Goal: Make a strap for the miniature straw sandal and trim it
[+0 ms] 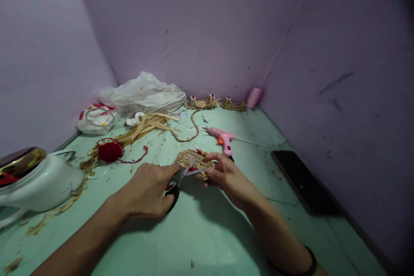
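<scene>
My left hand point(148, 189) is closed on a pair of scissors point(184, 171) with black handles. Its blades are parted and lie across a coiled straw piece point(190, 158), close to a bit of red yarn point(193, 168) on it. The far edge of the straw coil is pinched between the thumb and fingers of my right hand point(226, 177). Part of the coil is hidden behind the blades and my fingers. Just beyond my right hand lies a pink glue gun point(221, 138) with an orange trigger.
A red yarn ball point(111, 151) and straw strips point(142, 129) lie left of centre, near a braided cord point(194, 127). At the left stands a white pot point(48, 185); a black phone point(305, 181) lies right. A plastic bag point(145, 95), small straw slippers point(202, 103) and a pink spool point(254, 97) line the back wall.
</scene>
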Demonstrator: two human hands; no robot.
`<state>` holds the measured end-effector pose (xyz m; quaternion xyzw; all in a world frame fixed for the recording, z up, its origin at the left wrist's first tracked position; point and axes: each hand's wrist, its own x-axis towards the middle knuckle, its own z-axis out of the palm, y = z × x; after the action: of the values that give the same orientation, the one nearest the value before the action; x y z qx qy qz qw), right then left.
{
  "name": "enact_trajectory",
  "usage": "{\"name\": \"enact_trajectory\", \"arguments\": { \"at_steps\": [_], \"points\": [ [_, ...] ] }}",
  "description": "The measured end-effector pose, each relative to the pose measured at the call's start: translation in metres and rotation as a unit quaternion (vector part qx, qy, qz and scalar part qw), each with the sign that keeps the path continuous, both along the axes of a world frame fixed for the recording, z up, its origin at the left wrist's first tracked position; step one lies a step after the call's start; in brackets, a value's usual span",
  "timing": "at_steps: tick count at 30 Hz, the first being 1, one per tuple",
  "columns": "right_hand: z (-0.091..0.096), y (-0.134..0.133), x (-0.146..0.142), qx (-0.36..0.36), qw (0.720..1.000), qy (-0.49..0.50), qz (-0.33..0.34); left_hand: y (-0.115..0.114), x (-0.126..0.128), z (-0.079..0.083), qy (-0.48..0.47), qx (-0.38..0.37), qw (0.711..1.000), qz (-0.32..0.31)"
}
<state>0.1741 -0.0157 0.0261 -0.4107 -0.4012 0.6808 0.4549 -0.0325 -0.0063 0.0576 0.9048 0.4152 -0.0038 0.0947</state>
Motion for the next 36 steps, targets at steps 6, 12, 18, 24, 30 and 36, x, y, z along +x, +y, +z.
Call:
{"name": "enact_trajectory", "arguments": {
  "at_steps": [6, 12, 18, 24, 30, 36],
  "points": [
    [-0.001, -0.002, -0.004, 0.027, 0.999, -0.034, -0.006, -0.003, -0.003, -0.005, -0.034, 0.056, 0.997, 0.038],
    [0.001, -0.003, -0.006, 0.018, 0.998, -0.061, 0.001, 0.000, -0.006, -0.012, 0.009, 0.059, 0.998, -0.014],
    [-0.001, -0.003, -0.005, 0.033, 0.997, -0.069, 0.003, -0.001, -0.005, -0.013, 0.061, 0.036, 0.996, -0.055],
    [-0.001, -0.003, -0.002, 0.031, 0.998, -0.063, 0.003, 0.003, -0.011, -0.016, 0.047, 0.040, 0.995, -0.075],
    [-0.001, -0.004, -0.005, 0.035, 0.997, -0.061, 0.018, 0.002, -0.005, -0.013, 0.028, 0.023, 0.999, -0.027],
    [0.000, -0.005, -0.006, 0.034, 0.997, -0.069, 0.015, 0.002, -0.005, -0.012, 0.060, 0.004, 0.998, -0.021]
  ]
}}
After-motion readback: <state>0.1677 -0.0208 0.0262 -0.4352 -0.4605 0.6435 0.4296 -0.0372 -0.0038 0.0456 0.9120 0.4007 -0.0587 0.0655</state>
